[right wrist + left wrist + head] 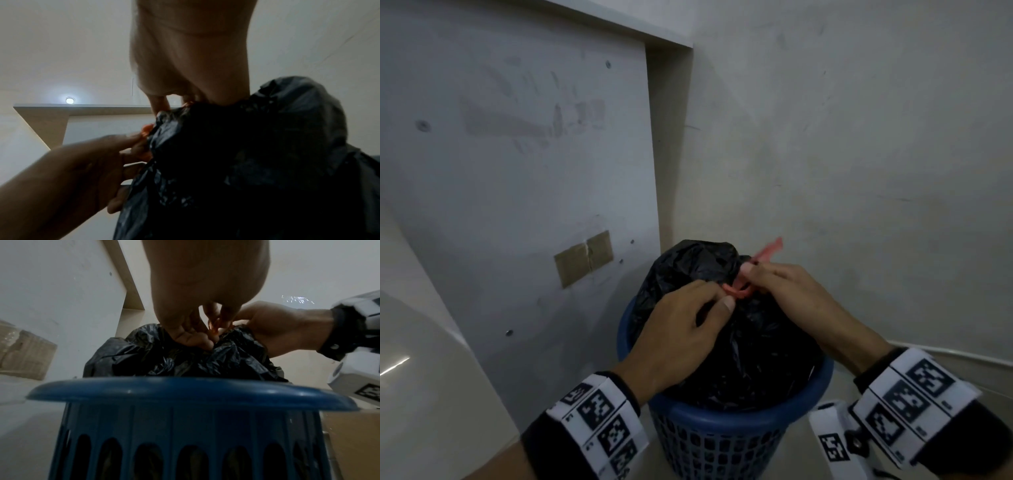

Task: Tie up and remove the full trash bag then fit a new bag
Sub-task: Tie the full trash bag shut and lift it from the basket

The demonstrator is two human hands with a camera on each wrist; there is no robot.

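A full black trash bag [750, 346] bulges out of a blue slotted plastic bin [722, 425]. Its gathered neck is wrapped by a pink-red tie strip [739, 290], one end sticking up at the back [768, 249]. My left hand [685, 325] pinches the strip at the neck between thumb and fingers. My right hand [787, 287] pinches the strip from the other side. The left wrist view shows both hands meeting over the bag [185, 356] above the bin rim [185, 391]. In the right wrist view the bag [257, 154] fills the frame, with a bit of the strip [147, 129] by my left fingers [131, 139].
The bin stands in a corner between a grey panel [517, 154] on the left and a plain wall [859, 154] behind. A taped patch [584, 262] is on the panel. A ceiling lamp [70, 100] glows above a ledge.
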